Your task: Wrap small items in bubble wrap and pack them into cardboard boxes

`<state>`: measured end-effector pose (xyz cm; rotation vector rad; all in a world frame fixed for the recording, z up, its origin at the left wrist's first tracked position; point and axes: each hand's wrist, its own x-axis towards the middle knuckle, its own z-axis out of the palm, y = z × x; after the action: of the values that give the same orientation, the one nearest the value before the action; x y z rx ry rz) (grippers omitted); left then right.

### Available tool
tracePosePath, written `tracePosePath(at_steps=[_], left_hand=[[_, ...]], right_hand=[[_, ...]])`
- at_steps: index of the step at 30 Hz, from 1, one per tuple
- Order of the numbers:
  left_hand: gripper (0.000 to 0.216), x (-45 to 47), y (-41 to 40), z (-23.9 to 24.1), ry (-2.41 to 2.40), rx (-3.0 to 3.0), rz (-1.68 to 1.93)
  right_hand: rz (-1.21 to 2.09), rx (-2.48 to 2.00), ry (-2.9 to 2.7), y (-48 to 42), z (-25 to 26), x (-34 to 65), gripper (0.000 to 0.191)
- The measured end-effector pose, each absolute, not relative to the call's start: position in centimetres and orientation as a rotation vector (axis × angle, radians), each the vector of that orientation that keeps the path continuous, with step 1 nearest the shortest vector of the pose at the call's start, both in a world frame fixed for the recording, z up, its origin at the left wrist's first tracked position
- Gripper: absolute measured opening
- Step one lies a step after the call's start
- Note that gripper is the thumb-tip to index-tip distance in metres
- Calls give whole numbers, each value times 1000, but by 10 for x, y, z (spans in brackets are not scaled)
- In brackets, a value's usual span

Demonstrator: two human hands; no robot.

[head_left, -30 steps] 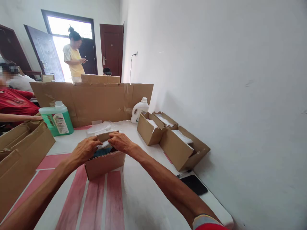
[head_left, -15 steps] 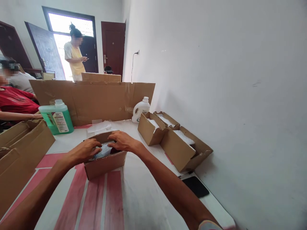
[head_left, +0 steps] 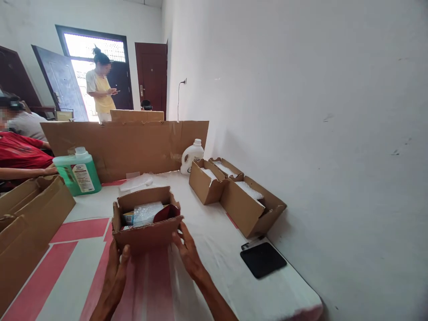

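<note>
An open cardboard box [head_left: 150, 238] is in front of me, held between my two hands. My left hand [head_left: 115, 267] grips its near left corner, thumb on the front wall and the other fingers along the side. My right hand [head_left: 187, 252] grips the right side close to the near corner. Inside the box lie a bubble-wrapped item [head_left: 147, 214], a dark red piece [head_left: 167, 213] and something with a blue-and-white label, partly covered. Whether the box's base touches the table is hard to tell.
Several cardboard boxes with bubble wrap [head_left: 239, 214] stand by the wall. A black flat pad [head_left: 263, 260] lies front right. Behind are a green liquid jug [head_left: 80, 174], a white jug [head_left: 192, 157] and a cardboard screen [head_left: 133, 142]. More boxes [head_left: 40, 218] stand left. Other people are beyond.
Both hands have left the bubble-wrapped contents at the box's opening and come down to its near sides. The box's contents now show more openly.
</note>
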<state>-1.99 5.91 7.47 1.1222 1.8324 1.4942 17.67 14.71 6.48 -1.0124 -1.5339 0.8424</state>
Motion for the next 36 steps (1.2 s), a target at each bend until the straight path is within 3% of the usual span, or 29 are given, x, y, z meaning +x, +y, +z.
tracePosePath(at_steps=[6, 12, 17, 20, 26, 36], left_hand=[[81, -5, 48, 90, 1749, 1125, 1392], [77, -42, 20, 105, 1918, 1121, 1446], [79, -13, 39, 99, 1747, 1207, 1316], [75, -3, 56, 97, 1757, 1223, 1276], [67, 2, 115, 106, 1606, 1420, 1264], [67, 130, 264, 81, 1120, 1639, 1129]], right_hand=[[815, -1120, -1558, 111, 88, 221, 67], [835, -878, -1668, 92, 89, 181, 66], [786, -1051, -1590, 95, 82, 220, 57], [700, -1124, -1582, 92, 78, 231, 61], [459, -1256, -1466, 86, 57, 229, 64], [174, -1472, -1235, 122, 7, 292, 72]])
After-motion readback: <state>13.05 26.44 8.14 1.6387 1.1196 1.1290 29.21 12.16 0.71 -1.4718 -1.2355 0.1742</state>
